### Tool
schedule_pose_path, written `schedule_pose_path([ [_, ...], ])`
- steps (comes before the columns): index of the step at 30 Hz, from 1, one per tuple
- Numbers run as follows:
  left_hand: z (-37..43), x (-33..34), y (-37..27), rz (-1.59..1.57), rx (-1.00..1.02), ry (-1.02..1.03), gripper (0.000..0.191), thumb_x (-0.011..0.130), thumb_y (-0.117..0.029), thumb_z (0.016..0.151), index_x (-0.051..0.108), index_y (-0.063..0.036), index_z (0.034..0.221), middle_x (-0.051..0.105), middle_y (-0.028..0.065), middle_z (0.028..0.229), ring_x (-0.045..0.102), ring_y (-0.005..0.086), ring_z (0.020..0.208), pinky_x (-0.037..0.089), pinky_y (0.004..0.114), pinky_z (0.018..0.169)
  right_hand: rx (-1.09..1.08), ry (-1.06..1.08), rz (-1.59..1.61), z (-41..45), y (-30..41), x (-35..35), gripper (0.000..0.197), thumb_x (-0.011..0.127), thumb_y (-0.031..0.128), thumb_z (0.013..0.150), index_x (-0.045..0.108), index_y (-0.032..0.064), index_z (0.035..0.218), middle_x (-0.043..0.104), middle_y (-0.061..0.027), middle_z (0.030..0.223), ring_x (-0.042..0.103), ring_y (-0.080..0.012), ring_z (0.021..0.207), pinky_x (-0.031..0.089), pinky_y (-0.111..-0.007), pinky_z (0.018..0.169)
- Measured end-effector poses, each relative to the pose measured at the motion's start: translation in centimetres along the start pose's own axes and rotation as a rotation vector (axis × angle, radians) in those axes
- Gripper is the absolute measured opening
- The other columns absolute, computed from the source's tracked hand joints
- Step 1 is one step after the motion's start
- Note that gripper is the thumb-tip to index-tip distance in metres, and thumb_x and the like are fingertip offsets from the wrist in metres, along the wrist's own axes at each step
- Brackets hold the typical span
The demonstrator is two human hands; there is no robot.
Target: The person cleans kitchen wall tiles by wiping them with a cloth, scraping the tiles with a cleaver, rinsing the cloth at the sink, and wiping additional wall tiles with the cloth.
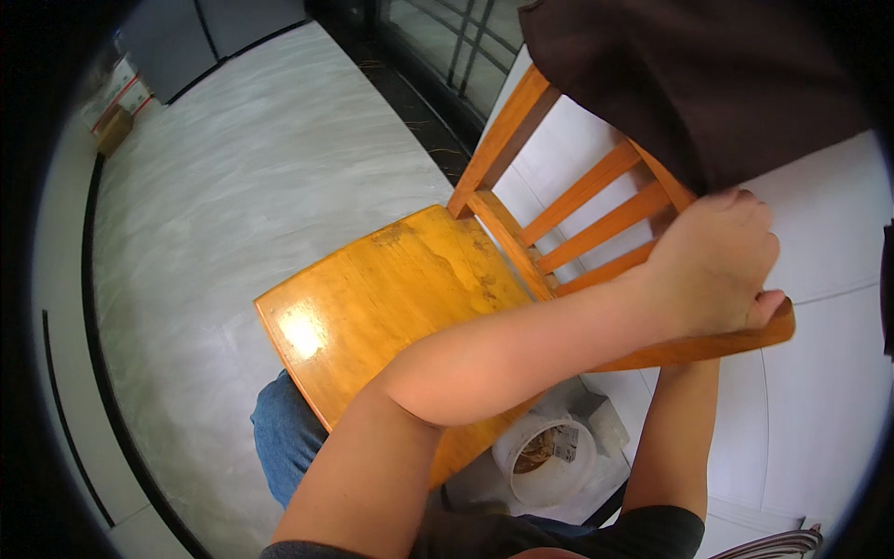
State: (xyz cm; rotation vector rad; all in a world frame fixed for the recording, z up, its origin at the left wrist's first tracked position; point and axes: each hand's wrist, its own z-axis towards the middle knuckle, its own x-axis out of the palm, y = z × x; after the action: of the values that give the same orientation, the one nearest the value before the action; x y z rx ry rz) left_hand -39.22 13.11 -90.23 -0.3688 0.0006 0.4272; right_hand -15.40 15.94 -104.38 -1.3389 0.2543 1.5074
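Observation:
My left hand [719,262] is curled at the backrest of a wooden chair, shut on the narrow lower end of a dark brown cloth [670,84]. From there the cloth spreads up over the top of the slatted backrest [594,195]. My left forearm crosses above the glossy yellow-brown seat [391,279]. The right forearm [674,433] reaches up behind the chair's rear post [754,335]; my right hand is out of sight there.
A white bucket [545,461] with some litter inside stands on the floor by the chair. My jeans-clad knee [286,433] touches the seat's near side. Beyond lies grey marbled floor [244,195], with a glazed door [447,42] behind and cardboard boxes [115,129] at far left.

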Motion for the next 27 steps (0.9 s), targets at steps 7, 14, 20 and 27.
schedule_pose_path([
  [7,-0.2,-0.3,0.0,0.126,0.017,0.039,0.037,0.062,-0.043,0.069,0.061,-0.0069,0.063,0.055,0.0073,0.073,0.051,0.0216,0.082,0.040,0.030,0.081,-0.014,0.030,0.029,-1.8,0.8,1.8,0.048,0.051,0.013,0.079,0.043,0.0054,0.125,0.036,-0.0105,0.138,0.024,-0.0249,0.133,0.020,-0.038,0.110],
  [14,-0.2,-0.8,-0.1,0.136,0.016,0.126,0.036,0.061,-0.043,0.070,0.063,-0.0074,0.063,0.056,0.0084,0.074,0.052,0.0228,0.083,0.039,0.031,0.082,-0.075,0.140,0.091,-5.7,3.6,5.5,0.047,0.051,0.012,0.078,0.045,0.0051,0.124,0.038,-0.0105,0.137,0.025,-0.0251,0.132,0.020,-0.039,0.109],
  [20,0.6,-0.3,0.2,0.113,0.044,0.098,0.034,0.064,-0.039,0.067,0.064,-0.0047,0.065,0.057,0.0109,0.071,0.056,0.0267,0.077,0.043,0.036,0.075,-0.068,0.148,0.099,-6.1,4.1,6.7,0.046,0.051,0.012,0.078,0.046,0.0049,0.122,0.038,-0.0105,0.137,0.026,-0.0252,0.132,0.021,-0.039,0.109],
  [27,0.2,-1.8,1.5,0.447,0.213,0.314,0.025,0.052,-0.029,0.078,0.049,-0.0056,0.072,0.045,0.0109,0.075,0.047,0.0257,0.075,0.036,0.041,0.070,0.012,-0.133,0.142,2.3,7.1,5.0,0.044,0.051,0.011,0.077,0.048,0.0046,0.121,0.039,-0.0105,0.136,0.028,-0.0254,0.131,0.022,-0.040,0.108],
])
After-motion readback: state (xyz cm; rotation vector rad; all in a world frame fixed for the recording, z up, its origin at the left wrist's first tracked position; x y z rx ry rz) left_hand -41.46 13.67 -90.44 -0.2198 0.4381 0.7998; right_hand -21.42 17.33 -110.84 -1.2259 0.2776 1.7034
